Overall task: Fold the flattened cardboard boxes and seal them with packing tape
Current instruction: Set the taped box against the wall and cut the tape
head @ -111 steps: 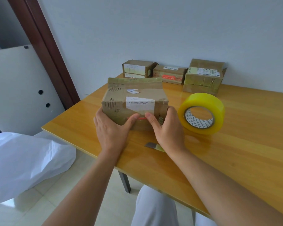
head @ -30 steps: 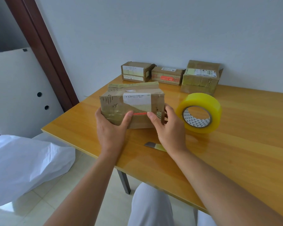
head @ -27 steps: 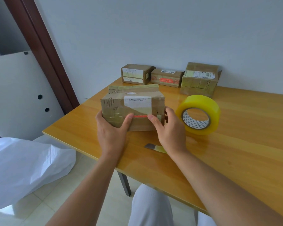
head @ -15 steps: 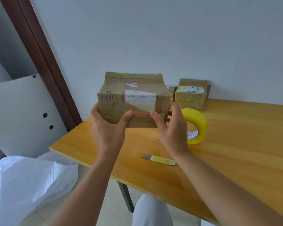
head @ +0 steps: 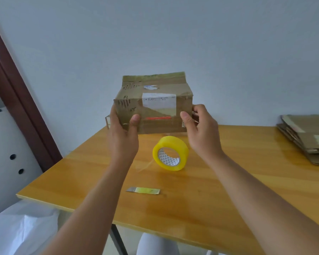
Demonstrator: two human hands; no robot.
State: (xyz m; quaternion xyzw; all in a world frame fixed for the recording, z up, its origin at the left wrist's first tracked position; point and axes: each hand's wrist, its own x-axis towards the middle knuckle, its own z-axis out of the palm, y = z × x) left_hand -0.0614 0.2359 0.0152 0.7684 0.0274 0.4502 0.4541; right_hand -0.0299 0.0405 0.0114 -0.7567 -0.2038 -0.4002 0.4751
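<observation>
**Taped box held up off the table, gripped at both ends**

We hold the brown cardboard box with the white label (head: pixel 153 103) in the air above the far part of the yellow wooden table (head: pixel 247 181), clear of its surface. Our left hand (head: pixel 122 133) grips the left end, thumb across the near face and fingers wrapped behind. Our right hand (head: pixel 201 129) pinches the right end the same way.

We judge it light, since it rides easily on fingertips. The walls look stiff but creased and scuffed, and the glossy tape may be slippery, so bare cardboard at the ends and corners is the safer hold.

The yellow roll of packing tape (head: pixel 170 153) stands on edge just below the box. A small yellow-handled cutter (head: pixel 144 190) lies nearer. A stack of flattened cardboard boxes (head: pixel 307 137) waits at the far right.
</observation>
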